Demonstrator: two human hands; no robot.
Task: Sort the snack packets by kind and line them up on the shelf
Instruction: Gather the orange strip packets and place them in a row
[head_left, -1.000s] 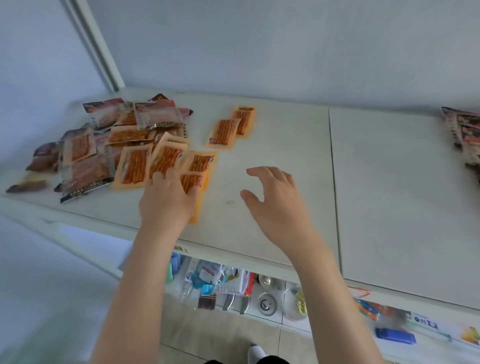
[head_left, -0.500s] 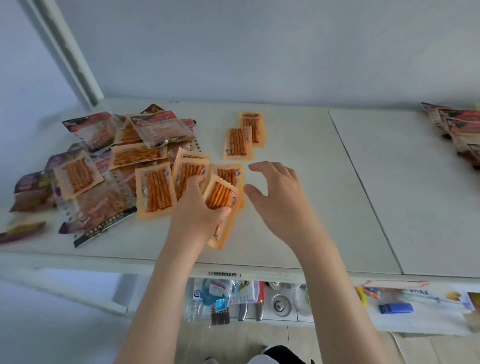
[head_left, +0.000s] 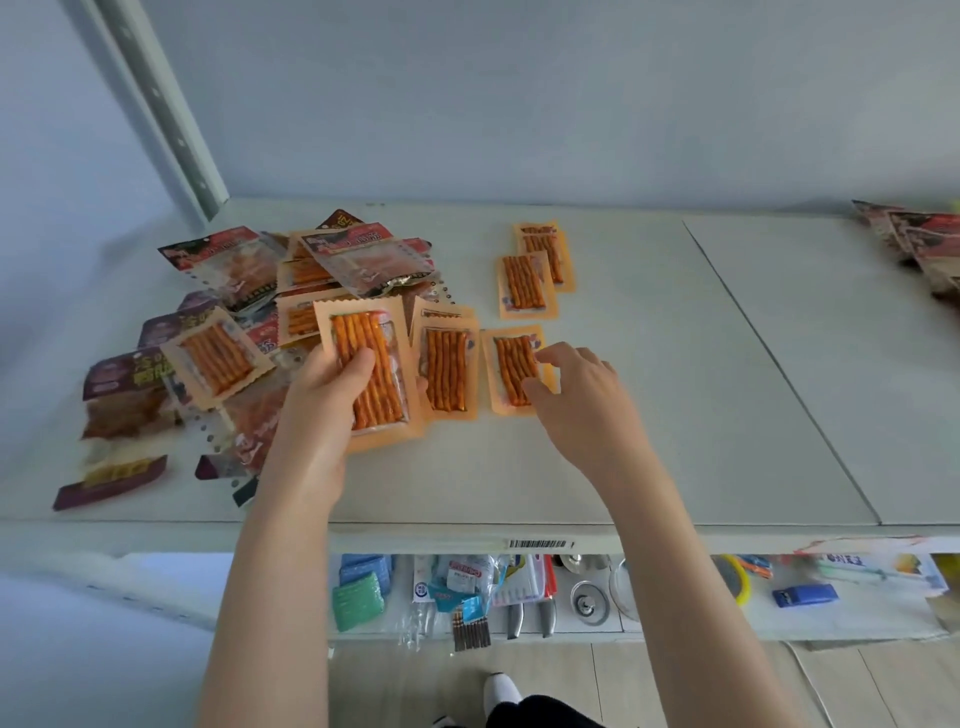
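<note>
My left hand (head_left: 332, 387) grips an orange packet of snack sticks (head_left: 371, 364), lifted a little above the white shelf (head_left: 649, 415). My right hand (head_left: 576, 387) pinches another orange packet (head_left: 511, 369) lying flat on the shelf. Between them lies one more orange packet (head_left: 447, 371). Two orange packets (head_left: 524, 283) overlap further back. A mixed pile of orange, red and purple packets (head_left: 228, 332) covers the shelf's left part.
Red packets (head_left: 919, 244) lie at the far right edge. A metal upright (head_left: 166, 114) rises at the back left. Below the shelf's front edge (head_left: 535, 543) a lower shelf holds small wares (head_left: 467, 587). The shelf's right half is bare.
My left hand has lifted an orange packet and turned it upright in its grip. My right hand has moved onto the packet lying to the right and closed its fingers on it.
</note>
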